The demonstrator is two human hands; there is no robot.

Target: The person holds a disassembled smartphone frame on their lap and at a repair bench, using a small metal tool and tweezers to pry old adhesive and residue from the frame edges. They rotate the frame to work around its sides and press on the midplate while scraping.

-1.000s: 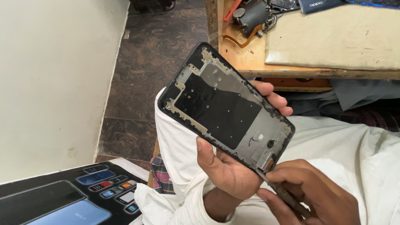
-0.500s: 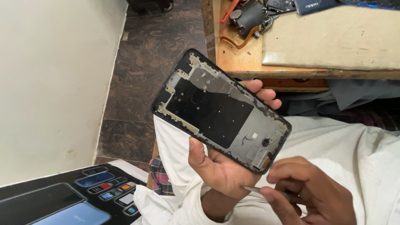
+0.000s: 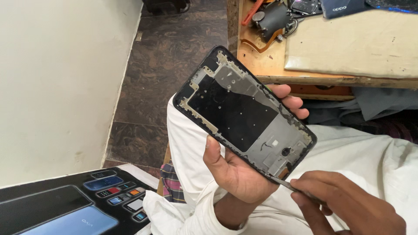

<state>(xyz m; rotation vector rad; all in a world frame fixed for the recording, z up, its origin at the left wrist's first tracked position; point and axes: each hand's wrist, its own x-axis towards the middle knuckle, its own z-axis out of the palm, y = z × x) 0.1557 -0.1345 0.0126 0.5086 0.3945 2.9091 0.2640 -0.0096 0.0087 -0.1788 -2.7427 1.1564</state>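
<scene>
Dark marbled floor tile runs from 12 o'clock down the middle of the view, with a pale wall filling the 9 o'clock side. At 1 to 2 o'clock stands a wooden workbench (image 3: 270, 65) carrying a beige mat (image 3: 352, 43) and a cluster of tools and parts (image 3: 272, 19) at its near corner. A dark printed poster showing phones (image 3: 69, 206) lies at 7 o'clock. White clothing (image 3: 370, 161) covers the person's lap from centre to 4 o'clock. The left hand (image 3: 239, 174) sits at centre, fingers closed around an opened phone frame (image 3: 244, 115): thumb pressed on the frame's near long edge, fingertips (image 3: 291, 102) wrapped over the far edge. The frame is tilted, its top corner toward 11 o'clock, its lower end toward 4 o'clock, inner metal plate facing up. The right hand (image 3: 344, 209), at 5 o'clock, has its fingers pinched narrowly on a thin metal tool (image 3: 283, 183), whose tip touches the frame's lower corner.
</scene>
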